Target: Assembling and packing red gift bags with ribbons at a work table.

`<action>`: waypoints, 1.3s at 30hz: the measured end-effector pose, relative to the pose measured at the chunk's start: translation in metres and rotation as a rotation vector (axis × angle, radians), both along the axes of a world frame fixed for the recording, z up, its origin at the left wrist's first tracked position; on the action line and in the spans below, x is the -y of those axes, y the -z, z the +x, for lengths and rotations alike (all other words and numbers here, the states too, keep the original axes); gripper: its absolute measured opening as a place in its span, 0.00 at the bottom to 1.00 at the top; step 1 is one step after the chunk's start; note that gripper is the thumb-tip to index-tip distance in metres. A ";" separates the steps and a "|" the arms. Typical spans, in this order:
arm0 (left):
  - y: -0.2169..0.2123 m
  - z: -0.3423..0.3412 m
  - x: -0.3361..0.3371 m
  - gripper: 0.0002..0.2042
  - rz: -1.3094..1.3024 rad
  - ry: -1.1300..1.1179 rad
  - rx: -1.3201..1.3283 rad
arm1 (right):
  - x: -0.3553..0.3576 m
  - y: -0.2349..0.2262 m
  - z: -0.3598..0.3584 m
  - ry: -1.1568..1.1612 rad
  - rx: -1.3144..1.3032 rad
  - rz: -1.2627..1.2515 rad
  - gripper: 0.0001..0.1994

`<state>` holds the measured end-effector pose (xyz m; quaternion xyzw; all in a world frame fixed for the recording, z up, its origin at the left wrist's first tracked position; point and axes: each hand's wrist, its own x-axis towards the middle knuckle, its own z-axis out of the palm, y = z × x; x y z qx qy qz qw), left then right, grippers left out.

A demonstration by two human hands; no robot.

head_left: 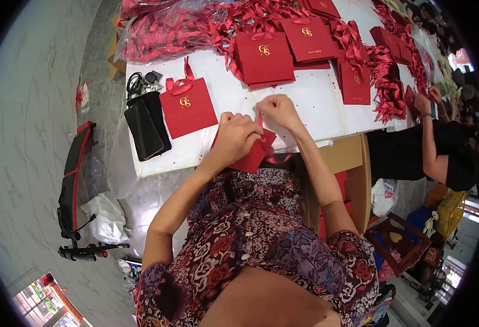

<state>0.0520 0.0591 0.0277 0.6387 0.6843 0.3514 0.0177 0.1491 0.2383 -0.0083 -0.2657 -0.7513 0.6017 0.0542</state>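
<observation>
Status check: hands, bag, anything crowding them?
Left hand and right hand gripping one red paper bag, ribbon pinched. Finished bag lies left. Black pouch beyond.

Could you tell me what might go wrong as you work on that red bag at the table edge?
The red bag hangs half off the table in both hands, left hand and right hand, so it could slip into the lap. The ribbon trailing below may snag or pull out. The finished bag and the black case lie close to the left elbow and could be knocked.
</observation>
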 end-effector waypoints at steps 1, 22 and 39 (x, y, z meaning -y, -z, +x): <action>0.001 0.004 0.000 0.03 -0.030 0.014 0.063 | -0.001 -0.006 -0.003 0.178 0.045 0.158 0.11; 0.020 0.018 -0.012 0.09 0.077 -0.384 0.268 | 0.026 -0.040 0.040 0.100 0.025 -0.237 0.20; 0.024 -0.016 0.042 0.07 -0.283 -0.193 1.170 | 0.040 -0.039 0.022 0.177 -0.191 0.715 0.16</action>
